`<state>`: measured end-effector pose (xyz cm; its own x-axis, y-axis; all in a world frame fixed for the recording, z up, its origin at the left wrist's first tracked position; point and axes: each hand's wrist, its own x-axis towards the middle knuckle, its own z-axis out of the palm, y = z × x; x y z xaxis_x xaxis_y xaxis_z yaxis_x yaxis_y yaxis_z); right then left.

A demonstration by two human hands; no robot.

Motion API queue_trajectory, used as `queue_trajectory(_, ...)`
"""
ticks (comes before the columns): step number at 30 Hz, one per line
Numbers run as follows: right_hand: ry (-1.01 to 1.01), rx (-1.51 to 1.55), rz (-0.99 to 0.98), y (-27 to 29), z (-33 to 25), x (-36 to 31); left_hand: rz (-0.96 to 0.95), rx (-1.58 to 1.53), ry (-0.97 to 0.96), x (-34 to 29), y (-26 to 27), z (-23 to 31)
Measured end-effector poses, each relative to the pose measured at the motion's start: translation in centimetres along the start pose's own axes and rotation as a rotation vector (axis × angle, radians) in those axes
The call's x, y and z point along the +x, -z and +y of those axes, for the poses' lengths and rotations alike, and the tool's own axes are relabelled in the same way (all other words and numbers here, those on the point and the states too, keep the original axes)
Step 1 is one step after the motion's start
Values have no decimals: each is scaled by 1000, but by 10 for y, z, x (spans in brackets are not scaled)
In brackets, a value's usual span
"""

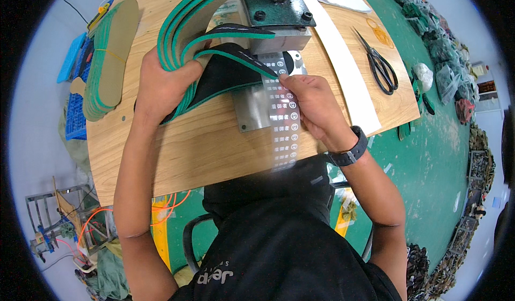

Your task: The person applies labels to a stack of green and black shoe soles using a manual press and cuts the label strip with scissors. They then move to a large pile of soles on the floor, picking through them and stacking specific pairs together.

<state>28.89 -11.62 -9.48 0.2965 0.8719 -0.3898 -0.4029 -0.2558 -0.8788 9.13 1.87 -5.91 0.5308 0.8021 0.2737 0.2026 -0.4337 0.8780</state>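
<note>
Left hand [163, 84] fingers clamped on fanned green-edged insoles [198, 17]. Right hand [314, 105] fingers pinched on label strip [283, 124], top insole just beside fingertips, press [276, 9] beyond.

A wooden table [177, 145] with a pale grain is seen in the middle of the view, and everything else is placed around it. Beneath it and to its right, a green painted floor [445, 156] is spread out, marked with yellow strips near the table's lower edge. To the table's left, blue plastic crates [75, 113] are stacked on a pale grey floor. Below the table's left corner, a small metal frame [48, 215] is set, with orange cables [166, 204] trailed beside it. Along the far right of the table, heaps of dark material [456, 65] are lined up. The scene is evenly lit.
</note>
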Motion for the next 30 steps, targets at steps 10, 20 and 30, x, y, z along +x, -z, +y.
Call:
queue_trajectory(10, 27, -43, 19, -1, 3, 7, 60, -35, 42, -3, -2, -7)
queue_trajectory(20, 76, -159, 71, -4, 0, 3, -100, 358, 55, 0, -15, -3)
queue_trajectory(30, 122, 145, 163, 13, 6, -14, -149, 443, -24, -4, -17, 8)
